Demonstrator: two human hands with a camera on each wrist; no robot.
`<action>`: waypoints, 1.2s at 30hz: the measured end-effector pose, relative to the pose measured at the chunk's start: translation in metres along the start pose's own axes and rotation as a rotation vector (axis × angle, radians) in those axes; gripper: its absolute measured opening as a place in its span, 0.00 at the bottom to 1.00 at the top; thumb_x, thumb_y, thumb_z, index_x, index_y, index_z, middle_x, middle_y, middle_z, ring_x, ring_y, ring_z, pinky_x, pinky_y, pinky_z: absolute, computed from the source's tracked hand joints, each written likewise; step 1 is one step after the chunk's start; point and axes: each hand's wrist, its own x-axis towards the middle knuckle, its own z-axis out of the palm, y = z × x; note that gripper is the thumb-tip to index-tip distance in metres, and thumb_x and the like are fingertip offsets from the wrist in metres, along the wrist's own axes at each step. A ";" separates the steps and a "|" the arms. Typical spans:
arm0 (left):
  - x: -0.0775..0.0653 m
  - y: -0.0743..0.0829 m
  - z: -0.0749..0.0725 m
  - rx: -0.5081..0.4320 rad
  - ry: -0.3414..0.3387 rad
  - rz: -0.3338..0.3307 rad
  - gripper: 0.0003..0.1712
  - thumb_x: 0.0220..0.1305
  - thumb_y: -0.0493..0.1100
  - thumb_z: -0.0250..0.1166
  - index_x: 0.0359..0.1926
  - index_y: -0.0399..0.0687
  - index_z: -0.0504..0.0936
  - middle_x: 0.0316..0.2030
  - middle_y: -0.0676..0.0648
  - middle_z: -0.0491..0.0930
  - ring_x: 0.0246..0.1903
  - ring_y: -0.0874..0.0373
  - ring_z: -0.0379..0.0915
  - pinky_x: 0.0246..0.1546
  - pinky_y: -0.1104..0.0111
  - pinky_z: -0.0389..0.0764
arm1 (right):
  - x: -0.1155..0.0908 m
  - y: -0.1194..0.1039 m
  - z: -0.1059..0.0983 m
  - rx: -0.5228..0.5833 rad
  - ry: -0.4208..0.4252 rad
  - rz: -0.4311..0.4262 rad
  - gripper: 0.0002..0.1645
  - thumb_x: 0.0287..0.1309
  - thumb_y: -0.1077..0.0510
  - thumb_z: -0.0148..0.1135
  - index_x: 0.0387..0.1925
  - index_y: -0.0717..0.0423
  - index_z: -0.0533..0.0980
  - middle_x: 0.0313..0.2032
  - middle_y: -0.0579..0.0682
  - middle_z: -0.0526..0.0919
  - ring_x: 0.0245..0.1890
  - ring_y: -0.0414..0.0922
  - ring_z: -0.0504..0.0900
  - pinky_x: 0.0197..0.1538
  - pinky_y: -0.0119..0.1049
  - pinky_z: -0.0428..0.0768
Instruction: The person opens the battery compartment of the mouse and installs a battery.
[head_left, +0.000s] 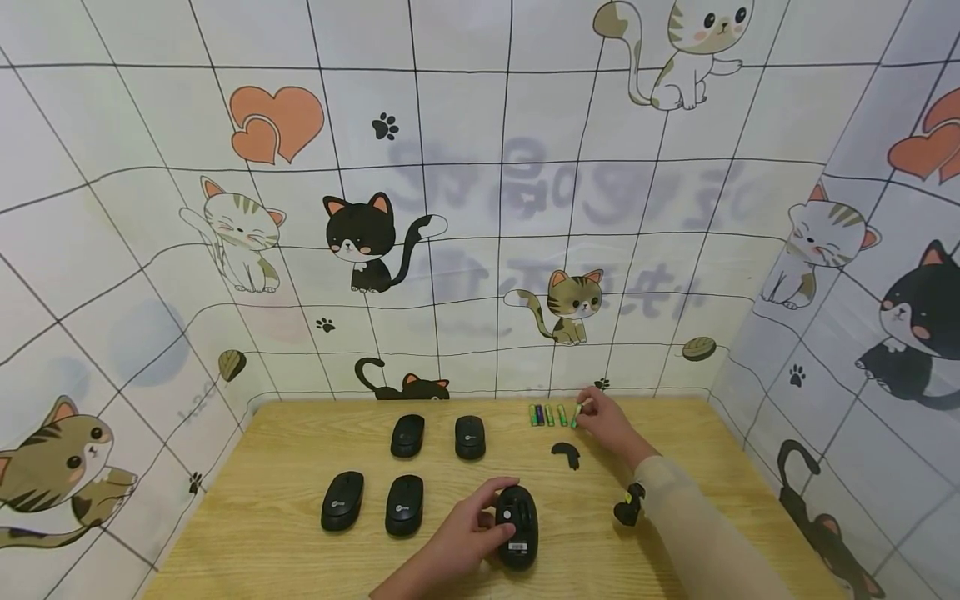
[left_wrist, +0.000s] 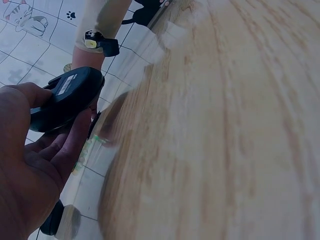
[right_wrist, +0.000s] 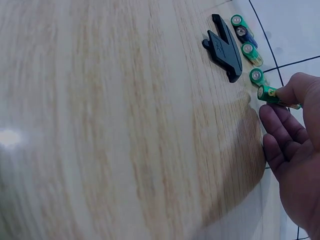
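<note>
My left hand (head_left: 471, 532) holds a black computer mouse (head_left: 519, 546) with its underside facing up; thumb on one side, fingers on the other. The battery compartment on that underside is uncovered, and a white label shows. At the back right, my right hand (head_left: 611, 429) pinches a green battery (right_wrist: 268, 94) between thumb and fingers. Beside it lie several other batteries (head_left: 549, 415) in a row, mostly green, one dark. A black battery cover (right_wrist: 223, 52) rests on the table just in front of the row.
Several black mice stand right side up on the wooden table (head_left: 255, 500): two at the back, a mouse (head_left: 408, 436) and a mouse (head_left: 470, 437), and two nearer, a mouse (head_left: 342, 501) and a mouse (head_left: 405, 506). A cat-patterned sheet (head_left: 472, 250) surrounds the table's back and sides.
</note>
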 end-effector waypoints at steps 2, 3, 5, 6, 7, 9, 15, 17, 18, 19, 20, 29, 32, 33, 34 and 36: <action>0.000 0.001 0.000 -0.005 0.001 0.002 0.35 0.79 0.35 0.67 0.81 0.56 0.71 0.57 0.45 0.80 0.48 0.54 0.88 0.48 0.65 0.89 | -0.001 -0.001 0.000 0.014 0.000 -0.001 0.17 0.73 0.68 0.62 0.59 0.63 0.72 0.43 0.57 0.85 0.38 0.48 0.79 0.42 0.40 0.76; 0.000 0.001 0.000 -0.008 0.001 0.002 0.35 0.79 0.35 0.67 0.81 0.56 0.71 0.57 0.45 0.80 0.48 0.54 0.88 0.49 0.65 0.89 | -0.002 -0.002 0.000 0.024 0.000 0.003 0.17 0.73 0.68 0.63 0.59 0.62 0.73 0.43 0.57 0.85 0.38 0.48 0.79 0.40 0.39 0.77; 0.000 0.002 0.000 -0.008 0.001 0.003 0.35 0.79 0.35 0.67 0.81 0.56 0.70 0.57 0.45 0.80 0.48 0.54 0.89 0.49 0.65 0.89 | -0.005 -0.004 0.000 0.049 -0.013 0.002 0.17 0.74 0.68 0.62 0.60 0.63 0.72 0.42 0.58 0.85 0.36 0.48 0.79 0.36 0.39 0.77; 0.000 0.002 0.000 -0.009 0.002 0.003 0.35 0.79 0.35 0.67 0.81 0.56 0.71 0.57 0.45 0.80 0.48 0.54 0.88 0.49 0.65 0.89 | -0.007 -0.006 0.000 0.063 -0.017 0.001 0.17 0.74 0.68 0.63 0.60 0.63 0.72 0.42 0.58 0.85 0.36 0.49 0.80 0.35 0.38 0.78; 0.000 0.002 0.000 -0.008 0.003 0.002 0.35 0.79 0.35 0.67 0.81 0.56 0.71 0.57 0.45 0.80 0.48 0.54 0.88 0.49 0.65 0.89 | -0.008 -0.007 0.000 0.077 -0.024 -0.004 0.17 0.74 0.67 0.63 0.60 0.64 0.72 0.43 0.59 0.85 0.36 0.49 0.81 0.34 0.38 0.79; 0.000 0.002 0.000 -0.004 0.005 0.004 0.35 0.79 0.35 0.67 0.81 0.57 0.71 0.57 0.45 0.80 0.48 0.54 0.89 0.49 0.65 0.89 | -0.012 -0.009 0.000 0.105 -0.034 -0.012 0.17 0.74 0.67 0.63 0.60 0.64 0.72 0.43 0.59 0.85 0.37 0.51 0.83 0.34 0.39 0.81; -0.001 0.004 0.000 -0.002 0.009 -0.002 0.35 0.79 0.34 0.67 0.81 0.58 0.71 0.56 0.45 0.80 0.47 0.53 0.88 0.48 0.66 0.88 | -0.023 -0.020 0.002 0.164 -0.046 -0.069 0.17 0.73 0.68 0.68 0.58 0.65 0.74 0.43 0.60 0.86 0.41 0.54 0.86 0.42 0.46 0.86; 0.000 0.004 0.000 -0.007 0.008 -0.006 0.35 0.79 0.34 0.67 0.81 0.58 0.71 0.56 0.45 0.80 0.47 0.53 0.88 0.48 0.66 0.89 | -0.029 -0.026 0.003 0.189 -0.058 -0.077 0.18 0.73 0.67 0.68 0.59 0.64 0.75 0.43 0.60 0.86 0.42 0.54 0.85 0.45 0.50 0.87; 0.000 0.004 0.000 -0.010 0.007 -0.007 0.35 0.79 0.34 0.67 0.81 0.59 0.71 0.56 0.45 0.80 0.48 0.53 0.88 0.48 0.66 0.89 | -0.032 -0.029 0.005 0.195 -0.061 -0.080 0.18 0.73 0.67 0.69 0.59 0.64 0.75 0.43 0.59 0.86 0.41 0.53 0.85 0.45 0.51 0.86; 0.000 0.004 0.000 -0.011 0.006 -0.006 0.35 0.79 0.34 0.67 0.81 0.59 0.71 0.56 0.45 0.80 0.48 0.53 0.88 0.48 0.66 0.89 | -0.036 -0.033 0.005 0.207 -0.066 -0.077 0.18 0.73 0.67 0.69 0.59 0.63 0.75 0.44 0.59 0.85 0.42 0.54 0.85 0.45 0.52 0.87; 0.000 0.004 -0.001 -0.013 0.005 -0.005 0.36 0.79 0.34 0.67 0.81 0.59 0.71 0.56 0.45 0.80 0.48 0.53 0.88 0.48 0.65 0.89 | -0.039 -0.037 0.007 0.214 -0.071 -0.079 0.18 0.73 0.67 0.69 0.59 0.63 0.75 0.44 0.59 0.85 0.42 0.53 0.84 0.45 0.53 0.86; 0.002 0.000 -0.002 -0.009 0.012 0.002 0.35 0.79 0.35 0.67 0.81 0.60 0.71 0.57 0.45 0.80 0.48 0.54 0.89 0.48 0.66 0.89 | -0.071 -0.075 0.013 0.251 -0.147 -0.127 0.17 0.73 0.64 0.71 0.58 0.58 0.78 0.43 0.58 0.85 0.45 0.59 0.87 0.47 0.48 0.87; 0.002 0.000 -0.002 -0.007 0.015 0.000 0.35 0.79 0.35 0.68 0.80 0.61 0.72 0.57 0.46 0.80 0.49 0.54 0.89 0.48 0.65 0.89 | -0.079 -0.083 0.015 0.261 -0.167 -0.156 0.16 0.72 0.65 0.71 0.57 0.56 0.78 0.42 0.57 0.85 0.42 0.59 0.87 0.42 0.43 0.86; 0.002 0.000 -0.002 -0.007 0.016 0.000 0.35 0.79 0.35 0.68 0.80 0.62 0.72 0.57 0.46 0.80 0.49 0.54 0.89 0.48 0.65 0.89 | -0.082 -0.086 0.016 0.270 -0.172 -0.161 0.16 0.72 0.66 0.71 0.56 0.56 0.78 0.41 0.56 0.84 0.42 0.58 0.87 0.41 0.42 0.86; 0.002 0.001 -0.002 -0.009 0.017 -0.001 0.35 0.79 0.35 0.68 0.80 0.62 0.72 0.57 0.46 0.80 0.49 0.54 0.89 0.48 0.65 0.89 | -0.085 -0.088 0.017 0.275 -0.176 -0.168 0.16 0.71 0.66 0.71 0.56 0.56 0.78 0.41 0.56 0.84 0.41 0.57 0.87 0.40 0.41 0.86; 0.002 0.002 -0.002 -0.016 0.017 0.002 0.35 0.79 0.35 0.67 0.80 0.62 0.72 0.57 0.45 0.81 0.49 0.54 0.89 0.48 0.66 0.89 | -0.091 -0.093 0.018 0.289 -0.180 -0.175 0.16 0.71 0.67 0.71 0.56 0.55 0.79 0.40 0.55 0.84 0.40 0.54 0.87 0.41 0.40 0.86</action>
